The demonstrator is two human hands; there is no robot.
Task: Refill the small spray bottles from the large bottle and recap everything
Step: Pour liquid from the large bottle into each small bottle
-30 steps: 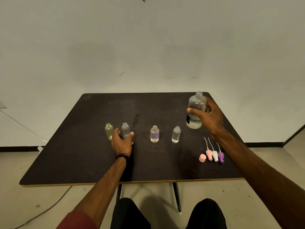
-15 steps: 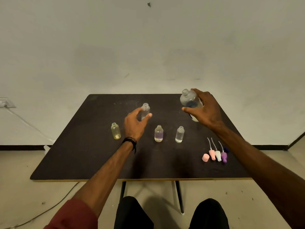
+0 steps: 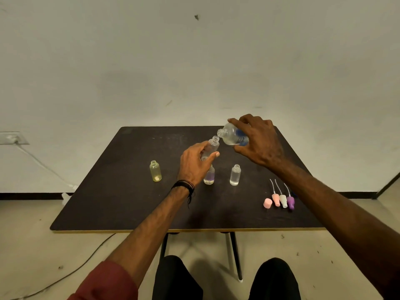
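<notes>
Two hands met above the dark table: our left hand gripped a small clear bottle, our right hand clasped the tilted large bottle, necks nearly touching. Our fingers hid its blue label, unreadable. Our palm partly covered the purple-tinted bottle.

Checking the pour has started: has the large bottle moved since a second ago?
Yes. The large bottle, gripped by the right hand, has left the table's right side, tipping leftward toward the held small bottle.
</notes>
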